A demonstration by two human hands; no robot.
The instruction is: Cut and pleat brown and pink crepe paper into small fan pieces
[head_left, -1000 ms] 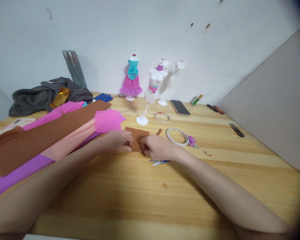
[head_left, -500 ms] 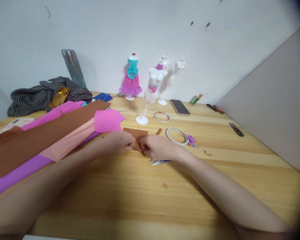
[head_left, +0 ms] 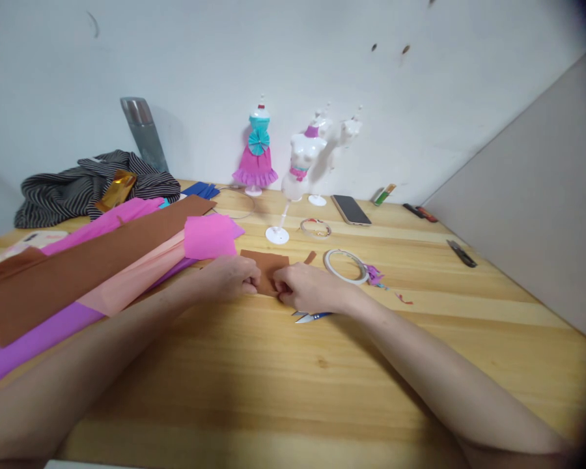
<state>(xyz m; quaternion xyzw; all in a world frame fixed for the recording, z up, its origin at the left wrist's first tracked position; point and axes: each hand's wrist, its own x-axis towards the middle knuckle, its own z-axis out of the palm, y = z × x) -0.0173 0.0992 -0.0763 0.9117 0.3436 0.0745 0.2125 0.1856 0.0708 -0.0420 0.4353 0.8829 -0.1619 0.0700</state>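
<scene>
White wall (head_left: 200, 65) across the far side, a few dark marks high up on it, and a pale panel (head_left: 527, 195) slants along the right. Light wood tabletop (head_left: 322, 397) spreads out below, grain running side to side, a small knot showing in the near part.

Right in the middle, a small brown piece (head_left: 273, 262) lies on the wood between two hands. Left hand (head_left: 229, 277) is on its left part, fingers curled and pressed together; whether they pinch any of it, I can't tell. Over to the right hand (head_left: 305, 286), thumb and fingers pinching the piece at its near right edge, and blue-handled snips (head_left: 312, 318) poke out just beside that hand, nearer the viewer.

Just beyond, a short brown strip (head_left: 310, 257), then a white tape roll (head_left: 346, 267) with purple scraps (head_left: 374, 275) at its right side. Further back, a clear ring (head_left: 316, 228), a dark phone (head_left: 351, 210), and white dress forms, one up front (head_left: 305, 153) and one in a pink skirt (head_left: 256, 166) near the wall. Far right, a cutter (head_left: 461, 254). Left side's packed: long coloured sheets (head_left: 102, 260), striped cloth (head_left: 53, 195) behind, and a tilted bottle (head_left: 146, 133) at the wall.
</scene>
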